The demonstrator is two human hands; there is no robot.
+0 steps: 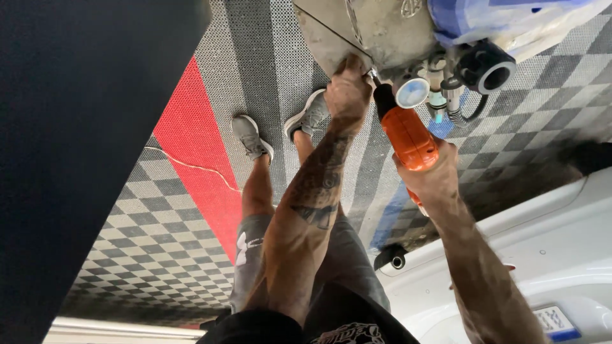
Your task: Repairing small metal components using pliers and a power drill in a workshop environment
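The person stands on a checkered grey floor tile (159, 210) with a red strip, leaning over a grimy grey metal housing (376, 32), seemingly a gearbox or engine casing hung at chest height. The right hand (433, 175) is wrapped tightly round the handle of an orange power driver (405, 130), its fingers closed on it, and the black nose of the tool points up and away from that grip into the underside of the housing, just beside the left hand. The left hand (347, 89) is up against the lower edge of the casing, the fingers curled and pressed to the metal right where the tool tip meets it; whether they pinch a bolt or simply steady the bit I cannot tell, as the knuckles hide it. To the right of the driver's nose sit a round pale cap (412, 92) and a black tubular port (488, 67), with a blue plastic wrap (484, 19) above them. As for progress, the tool looks engaged on a fastener, so the work seems mid-way: the housing is in place and fittings remain attached. A white car body (542, 255) lies below the right forearm.
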